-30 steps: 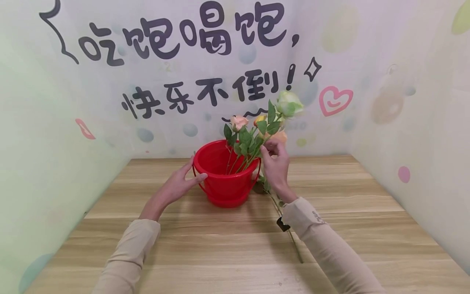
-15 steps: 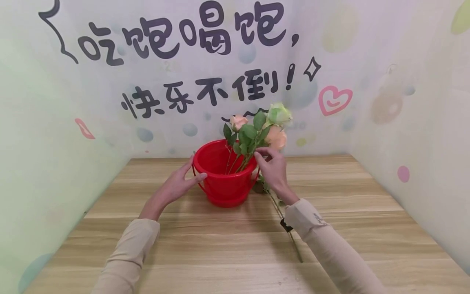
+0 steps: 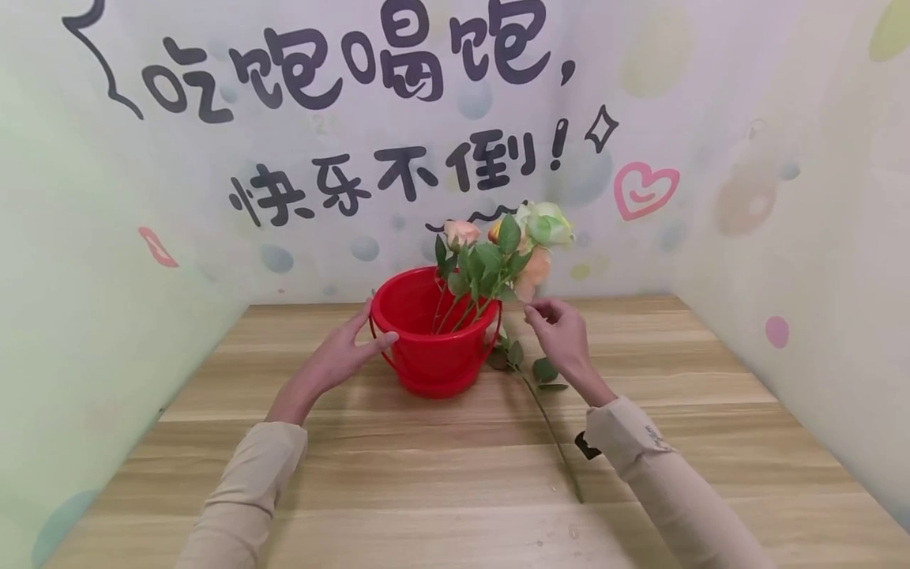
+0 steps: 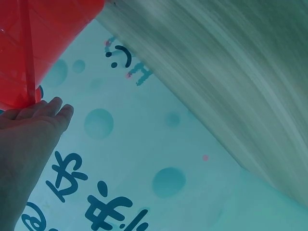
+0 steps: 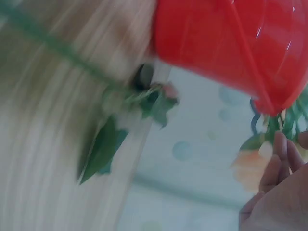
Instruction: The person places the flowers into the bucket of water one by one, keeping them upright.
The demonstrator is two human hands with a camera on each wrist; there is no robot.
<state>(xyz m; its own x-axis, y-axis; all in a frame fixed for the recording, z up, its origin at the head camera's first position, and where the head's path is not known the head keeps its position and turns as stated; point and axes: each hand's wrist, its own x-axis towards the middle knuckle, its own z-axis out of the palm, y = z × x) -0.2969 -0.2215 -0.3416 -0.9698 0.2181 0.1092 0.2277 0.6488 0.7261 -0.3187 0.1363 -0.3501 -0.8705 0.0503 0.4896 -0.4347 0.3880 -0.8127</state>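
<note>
A red bucket [image 3: 435,359] stands upright on the table, several roses leaning to the right inside it. Their heads are pale peach [image 3: 462,232], white-green [image 3: 549,224] and peach [image 3: 533,273], with a yellow-orange one mostly hidden by leaves. My left hand [image 3: 340,357] rests against the bucket's left side, thumb at the near rim and straight fingers along the outer wall. Beside the lower peach rose is my right hand [image 3: 563,340], with thumb and index close together near a petal; no stem shows between them. In the right wrist view its fingers [image 5: 281,154] are loosely extended near the leaves.
One more flower stem [image 3: 546,415] lies on the wooden table [image 3: 426,490], right of the bucket, its leaves [image 3: 515,353] near the bucket's base. The bucket's handle [image 5: 248,57] hangs down its side. A printed wall [image 3: 341,269] stands behind the table.
My right hand first lowers the white-green rose, then moves off the stems to the right. The roses now lean in the bucket by themselves. My left hand stays at the bucket.
</note>
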